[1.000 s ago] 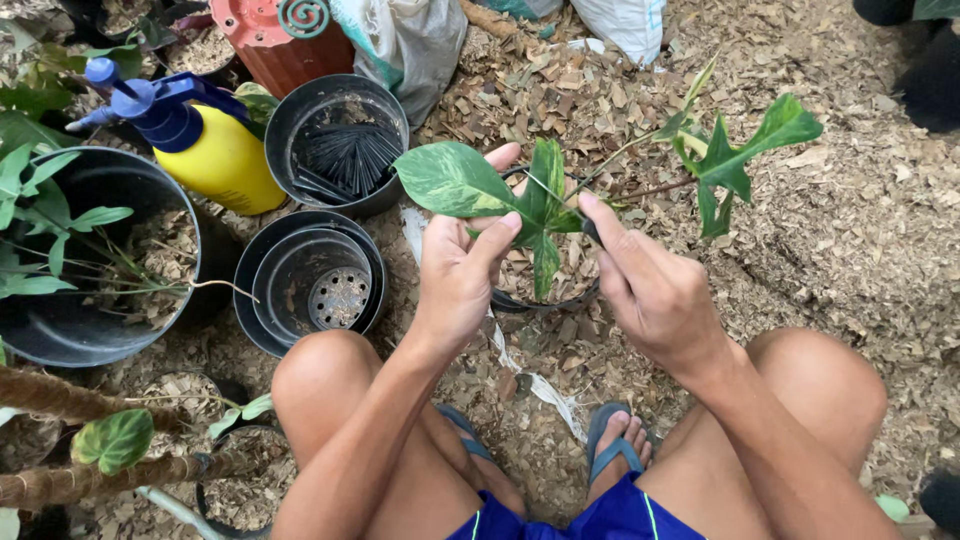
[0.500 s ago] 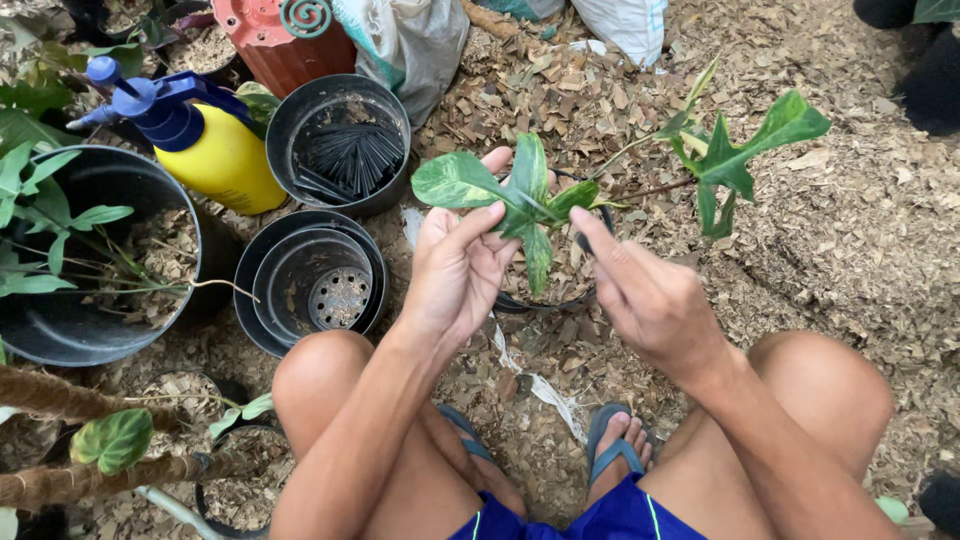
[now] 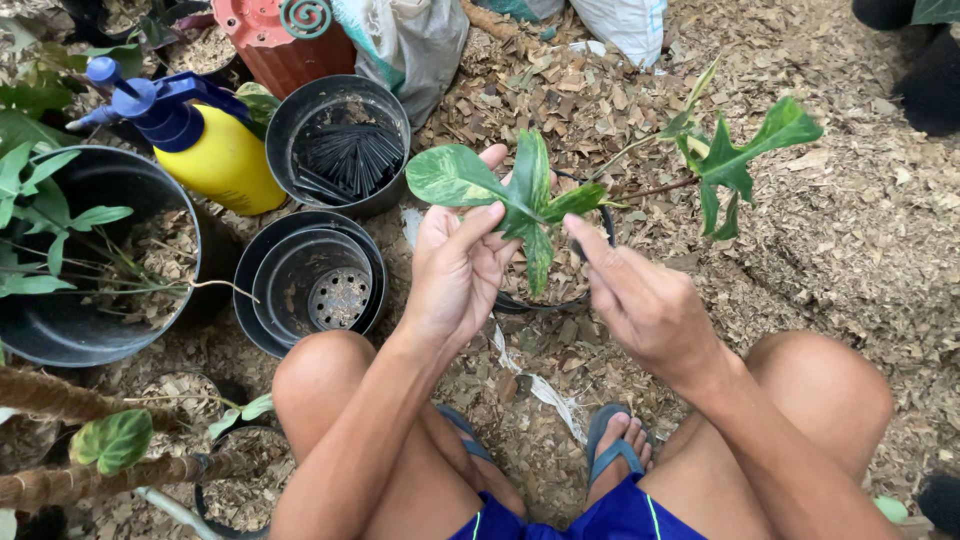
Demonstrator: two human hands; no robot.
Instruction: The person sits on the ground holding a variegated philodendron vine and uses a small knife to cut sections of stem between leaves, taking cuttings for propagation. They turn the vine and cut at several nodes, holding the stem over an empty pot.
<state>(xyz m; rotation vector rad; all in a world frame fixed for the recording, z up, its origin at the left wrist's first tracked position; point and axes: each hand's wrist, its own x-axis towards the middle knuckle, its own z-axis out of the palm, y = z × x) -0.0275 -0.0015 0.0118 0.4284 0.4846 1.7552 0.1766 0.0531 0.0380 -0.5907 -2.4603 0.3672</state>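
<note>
I squat over ground covered in wood chips. My left hand [image 3: 458,270] grips a green plant cutting [image 3: 520,190] by the base of its leaves, holding it above a small black pot [image 3: 548,290] filled with chips. My right hand [image 3: 640,300] is beside it, index finger stretched up to touch the cutting's stem and a narrow leaf. A long stem runs right from the cutting to a lobed leaf [image 3: 735,160] that hangs over the chips.
Stacked empty black pots [image 3: 310,285] sit left of my knee. Behind them stands a black pot holding dark sticks [image 3: 345,150], a yellow spray bottle with a blue head [image 3: 195,140], and a large black planter with a leafy plant [image 3: 80,250]. Sacks lie at the top.
Both hands have shifted slightly. The cutting has turned in my left hand, so its broad leaf now points left and sits a little lower.
</note>
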